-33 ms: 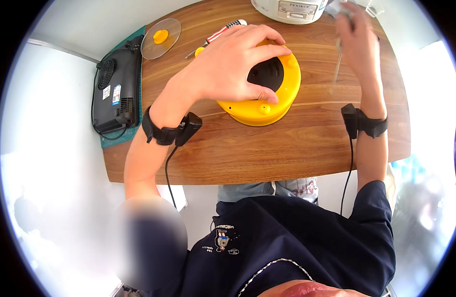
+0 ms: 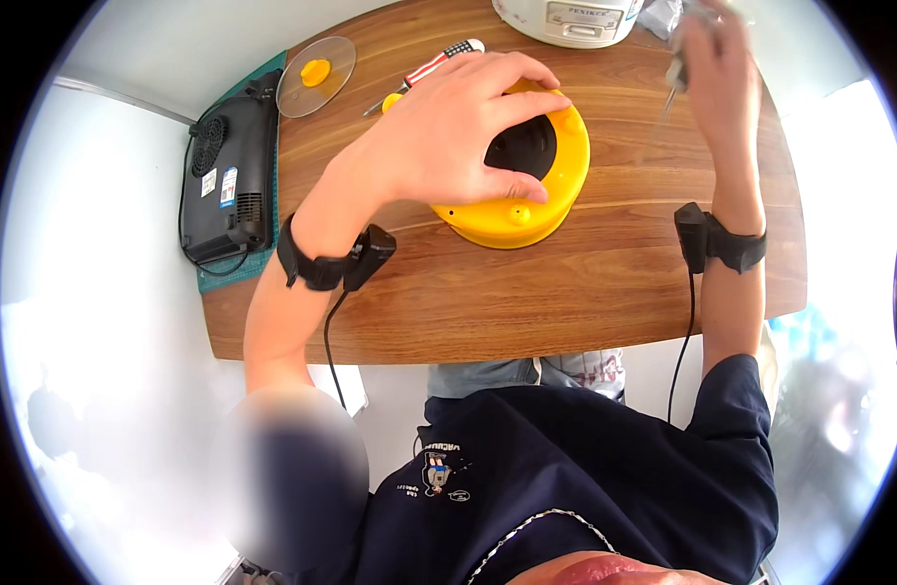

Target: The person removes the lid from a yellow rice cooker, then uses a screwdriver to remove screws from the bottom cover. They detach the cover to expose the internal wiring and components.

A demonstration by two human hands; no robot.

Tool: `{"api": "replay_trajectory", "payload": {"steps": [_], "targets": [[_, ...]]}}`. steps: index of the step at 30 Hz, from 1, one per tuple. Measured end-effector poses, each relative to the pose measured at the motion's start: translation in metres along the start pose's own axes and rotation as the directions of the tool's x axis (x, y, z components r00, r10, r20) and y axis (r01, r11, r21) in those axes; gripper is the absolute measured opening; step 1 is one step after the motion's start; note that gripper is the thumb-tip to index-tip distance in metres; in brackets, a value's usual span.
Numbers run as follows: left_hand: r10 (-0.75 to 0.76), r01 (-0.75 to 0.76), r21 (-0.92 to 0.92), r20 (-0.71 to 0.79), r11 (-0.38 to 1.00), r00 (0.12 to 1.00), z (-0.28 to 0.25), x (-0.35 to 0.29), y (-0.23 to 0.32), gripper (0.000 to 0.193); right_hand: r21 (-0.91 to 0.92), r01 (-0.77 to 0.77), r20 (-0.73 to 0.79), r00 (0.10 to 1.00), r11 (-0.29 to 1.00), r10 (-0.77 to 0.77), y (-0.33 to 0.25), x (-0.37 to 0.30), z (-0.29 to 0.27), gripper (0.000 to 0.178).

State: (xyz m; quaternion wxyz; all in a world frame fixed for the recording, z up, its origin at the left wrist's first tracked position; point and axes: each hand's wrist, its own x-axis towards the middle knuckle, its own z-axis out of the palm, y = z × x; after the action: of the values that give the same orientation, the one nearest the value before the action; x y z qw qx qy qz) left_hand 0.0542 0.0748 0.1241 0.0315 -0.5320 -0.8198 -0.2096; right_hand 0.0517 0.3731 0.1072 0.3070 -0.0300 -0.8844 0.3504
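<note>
A round yellow plastic housing with a black centre sits on the table. My left hand lies over its left side, thumb and fingers spread around the black centre and gripping the housing. Off to the right, my right hand is raised near the table's far right corner, blurred by motion. Its fingers are closed around a tool with a thin metal shaft pointing down, which looks like a screwdriver; the handle is mostly hidden. Beyond my left hand lies another screwdriver with a striped, starred handle.
A clear round lid with a yellow knob lies at the far left. Below it, a black appliance with a fan grille rests on a green mat. At the far edge stands a white appliance beside a crumpled clear plastic bag.
My right hand has shifted a little to the right with the tool. The left hand and the yellow housing have barely moved.
</note>
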Motion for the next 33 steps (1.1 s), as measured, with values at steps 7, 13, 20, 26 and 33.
{"api": "replay_trajectory", "payload": {"steps": [7,13,20,26,33], "targets": [[-0.077,0.083,0.046,-0.12,0.996,0.99,0.014,-0.006,0.017,0.075,0.63,0.306,-0.455,0.89,0.714,0.02,-0.055,-0.001,-0.001,0.025],[-0.041,0.044,0.032,-0.106,0.998,0.994,0.01,0.0,0.018,0.073,0.555,0.463,-0.387,0.879,0.691,-0.278,-0.048,-0.005,0.009,0.02],[-0.046,0.051,0.038,-0.129,0.998,0.991,0.014,0.0,0.017,0.071,0.403,0.654,-0.405,0.754,0.64,-0.516,-0.043,-0.01,0.004,0.027],[-0.049,0.056,0.042,-0.151,0.998,0.987,0.014,-0.003,0.016,0.069,0.574,0.495,-0.294,0.868,0.653,-0.4,-0.053,-0.019,0.003,0.027],[-0.066,0.07,0.019,-0.174,0.997,0.983,0.016,-0.002,0.016,0.068,0.66,0.194,-0.194,0.977,0.725,-0.086,-0.002,-0.038,0.011,0.02]]}}
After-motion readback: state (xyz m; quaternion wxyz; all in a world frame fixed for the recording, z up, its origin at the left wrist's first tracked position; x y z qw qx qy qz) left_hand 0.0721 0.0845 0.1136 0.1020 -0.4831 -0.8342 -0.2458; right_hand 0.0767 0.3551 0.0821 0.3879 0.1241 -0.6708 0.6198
